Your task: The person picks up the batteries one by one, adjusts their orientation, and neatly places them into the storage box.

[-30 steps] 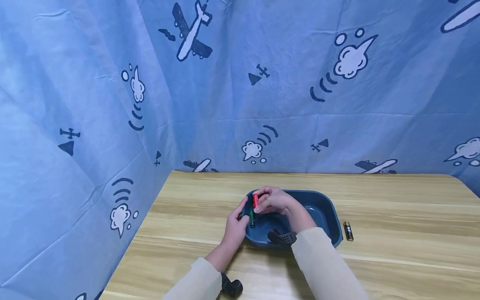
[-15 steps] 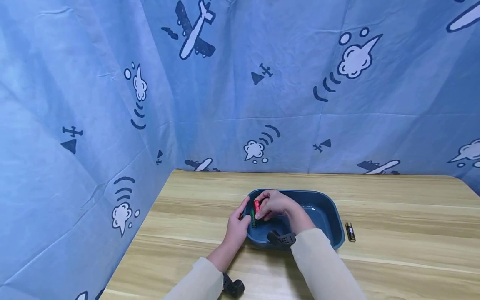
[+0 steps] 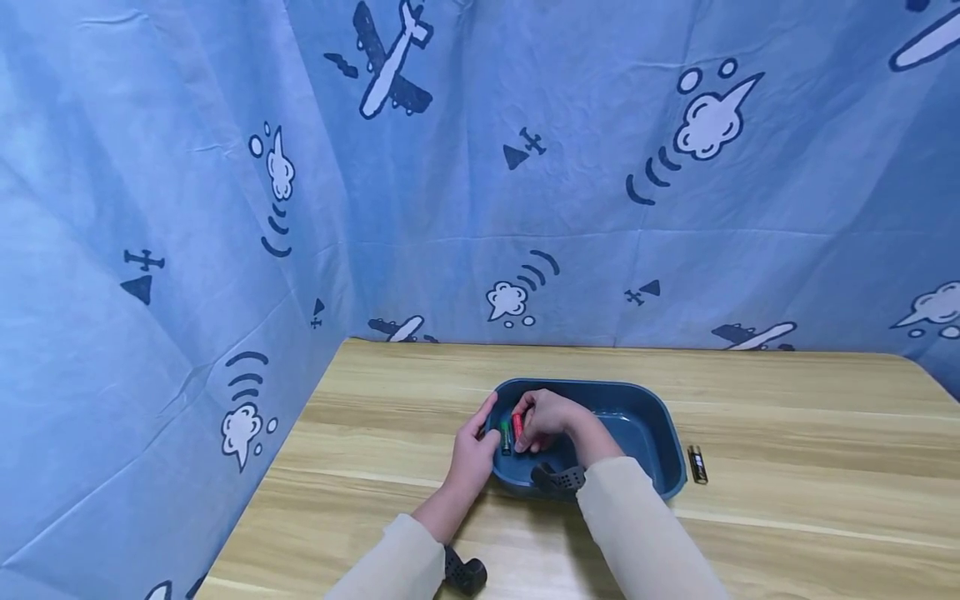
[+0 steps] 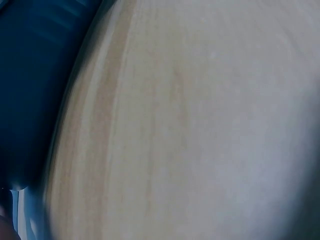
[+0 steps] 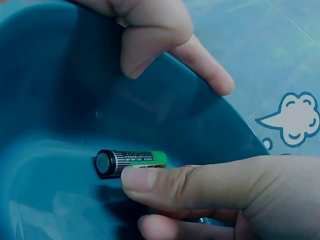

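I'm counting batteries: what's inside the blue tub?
A green battery lying down, and a red battery held by the right hand. That hand and forearm cover part of the tub; anything beneath is hidden.

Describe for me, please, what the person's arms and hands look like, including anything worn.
Both arms wear plain cream sleeves. The left hand and right hand are bare, without gloves. Near each cuff shows a black attachment with small holes.

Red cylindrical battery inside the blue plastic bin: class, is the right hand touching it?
Touching: the head view shows the right hand pinching the red battery between thumb and fingers.
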The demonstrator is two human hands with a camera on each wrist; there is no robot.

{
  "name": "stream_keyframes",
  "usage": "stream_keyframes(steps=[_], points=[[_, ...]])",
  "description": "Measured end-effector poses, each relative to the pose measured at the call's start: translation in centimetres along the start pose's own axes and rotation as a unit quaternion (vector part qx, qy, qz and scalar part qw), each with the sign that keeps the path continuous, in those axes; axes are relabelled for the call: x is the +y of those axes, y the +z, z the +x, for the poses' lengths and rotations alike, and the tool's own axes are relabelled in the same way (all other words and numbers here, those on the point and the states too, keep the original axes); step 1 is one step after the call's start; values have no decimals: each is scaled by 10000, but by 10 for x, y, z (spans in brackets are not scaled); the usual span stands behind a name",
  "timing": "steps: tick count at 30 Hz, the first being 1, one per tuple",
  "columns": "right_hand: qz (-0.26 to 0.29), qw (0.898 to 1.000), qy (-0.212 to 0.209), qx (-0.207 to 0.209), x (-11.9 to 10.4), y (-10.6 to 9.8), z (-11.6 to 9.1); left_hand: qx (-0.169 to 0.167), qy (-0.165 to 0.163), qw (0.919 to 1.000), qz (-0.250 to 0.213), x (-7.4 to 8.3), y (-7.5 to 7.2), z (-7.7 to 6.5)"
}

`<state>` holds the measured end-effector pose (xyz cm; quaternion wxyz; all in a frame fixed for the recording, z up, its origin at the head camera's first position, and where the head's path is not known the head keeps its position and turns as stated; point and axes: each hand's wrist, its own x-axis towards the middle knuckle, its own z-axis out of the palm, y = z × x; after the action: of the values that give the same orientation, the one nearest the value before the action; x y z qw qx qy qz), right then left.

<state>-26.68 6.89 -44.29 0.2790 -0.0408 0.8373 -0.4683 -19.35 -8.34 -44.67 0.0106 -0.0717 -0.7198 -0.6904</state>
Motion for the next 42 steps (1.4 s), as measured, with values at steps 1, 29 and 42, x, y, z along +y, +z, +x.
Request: stream_keyframes(steps=[1,29,42], points=[[10,10000,15,-21,1,1,0,0,-9,10000,-26,-1,0,0],[-63,9988,-118,-477,5,-1,4,-58,-121,9999,33,0,-1,2],[-415,9969,-19,-665,-1,-3,-4,-18,-272,9996,122,1,-1,0]])
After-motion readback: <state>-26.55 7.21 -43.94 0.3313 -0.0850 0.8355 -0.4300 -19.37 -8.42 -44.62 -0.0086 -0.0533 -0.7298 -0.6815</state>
